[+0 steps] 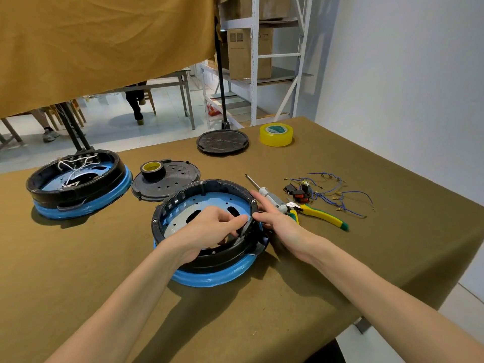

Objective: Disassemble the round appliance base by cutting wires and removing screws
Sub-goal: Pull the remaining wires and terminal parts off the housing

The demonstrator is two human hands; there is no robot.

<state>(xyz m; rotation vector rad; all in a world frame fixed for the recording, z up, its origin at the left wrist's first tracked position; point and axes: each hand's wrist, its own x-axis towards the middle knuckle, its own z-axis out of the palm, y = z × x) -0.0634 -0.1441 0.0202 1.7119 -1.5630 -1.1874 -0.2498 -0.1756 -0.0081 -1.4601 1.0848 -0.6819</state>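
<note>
No text, brand or number readable anywhere. Printed marks seen on cardboard box (237, 52) on shelf, too small and blurred to be read. Green-and-white label seen inside core of yellow tape roll (276, 134) on tabletop (366, 258), wording not legible. Nothing legible on black tape roll (152, 169).

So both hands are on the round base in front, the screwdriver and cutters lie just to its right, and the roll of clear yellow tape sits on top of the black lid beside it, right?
Not quite. The head view shows the clear yellow tape roll lying on the table near the far edge. On the black lid sits a smaller black tape roll. The rest holds: left hand and right hand on the round base, screwdriver and cutters to its right.
</note>
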